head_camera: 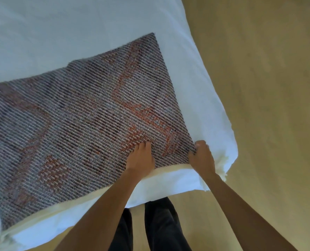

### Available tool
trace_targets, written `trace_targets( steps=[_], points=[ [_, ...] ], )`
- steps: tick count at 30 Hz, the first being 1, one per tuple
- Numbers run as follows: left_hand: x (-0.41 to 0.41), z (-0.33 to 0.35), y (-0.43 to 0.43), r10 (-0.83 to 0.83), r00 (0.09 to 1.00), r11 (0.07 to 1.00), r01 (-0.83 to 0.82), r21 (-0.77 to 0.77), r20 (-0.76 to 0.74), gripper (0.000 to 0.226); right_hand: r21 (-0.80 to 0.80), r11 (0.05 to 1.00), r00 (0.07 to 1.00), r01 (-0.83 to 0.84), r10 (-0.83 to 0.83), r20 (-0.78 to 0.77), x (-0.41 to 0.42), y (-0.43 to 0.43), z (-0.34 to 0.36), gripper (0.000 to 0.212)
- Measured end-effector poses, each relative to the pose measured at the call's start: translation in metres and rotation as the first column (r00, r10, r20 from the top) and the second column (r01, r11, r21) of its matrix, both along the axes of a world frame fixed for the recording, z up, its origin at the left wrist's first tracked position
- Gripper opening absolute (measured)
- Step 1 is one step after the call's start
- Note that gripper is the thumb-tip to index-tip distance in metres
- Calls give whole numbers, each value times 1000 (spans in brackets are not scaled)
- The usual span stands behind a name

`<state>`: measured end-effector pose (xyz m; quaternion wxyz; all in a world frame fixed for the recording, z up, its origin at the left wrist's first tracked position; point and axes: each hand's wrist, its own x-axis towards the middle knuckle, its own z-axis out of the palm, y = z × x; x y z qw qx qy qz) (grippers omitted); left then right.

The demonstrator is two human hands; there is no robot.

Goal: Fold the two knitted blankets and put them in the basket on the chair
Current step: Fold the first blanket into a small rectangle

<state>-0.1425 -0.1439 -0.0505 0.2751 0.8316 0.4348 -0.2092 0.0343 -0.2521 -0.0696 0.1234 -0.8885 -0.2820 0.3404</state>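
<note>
1. The blanket [81, 113] lay spread flat on the white bed [41, 33], a grey knit with an orange pattern [150, 113]. Its near right corner sat just beside the bed's own corner.
2. The left hand [140, 157] was down on the knit near the front edge, fingers fairly straight and pressing the fabric to the bed. It held nothing.
3. The right hand [202, 156] was at that near corner, fingers curled in and pinching the blanket's edge. That was a firm grip on the fabric.
4. The person stood at the bed's corner in dark trousers [159, 223], with pale wooden floor [268, 87] to the right.
5. Step in hand, as I read it: the start of a fold on the first blanket, one hand anchoring and the other taking up a corner. The far edge had a small step in it, which may have been a layer already doubled over, though I could not tell.
6. Progress looked early. Only one blanket was in view, and neither the basket nor the chair showed.
7. The next move called for lifting that pinched corner and carrying it across to the far left side, with edges matched. The pressing hand would need to either hold the crease line or shift to the other near corner so the fold came over square.
8. One thing to watch was the loose, stretchy knit, which could sag and skew if pulled by one corner alone.
</note>
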Motion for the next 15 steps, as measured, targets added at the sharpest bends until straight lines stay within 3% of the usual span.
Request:
trace_targets(
  steps=[3, 5, 8, 10, 15],
  points=[
    [20, 7, 13, 161, 984, 984, -154, -91, 71, 21, -43, 995, 981, 88, -94, -169, -3, 14, 7, 22],
    [33, 12, 23, 205, 971, 975, -192, -111, 124, 17, 12, 998, 980, 61, -58, -191, -14, 19, 16, 13],
    [49, 21, 44, 276, 942, 959, -256, -125, 189, 18, 76, 990, 989, -121, 127, -74, -42, 24, 34, 15],
    [61, 27, 59, 365, 902, 928, -333, -166, 230, 26, 68, 962, 965, -263, 264, -6, -65, 28, 47, 28],
    [69, 49, 104, 501, 823, 865, -483, -136, 267, 46, 168, 897, 910, -409, 414, 6, -127, 45, 68, 31]
  ],
)
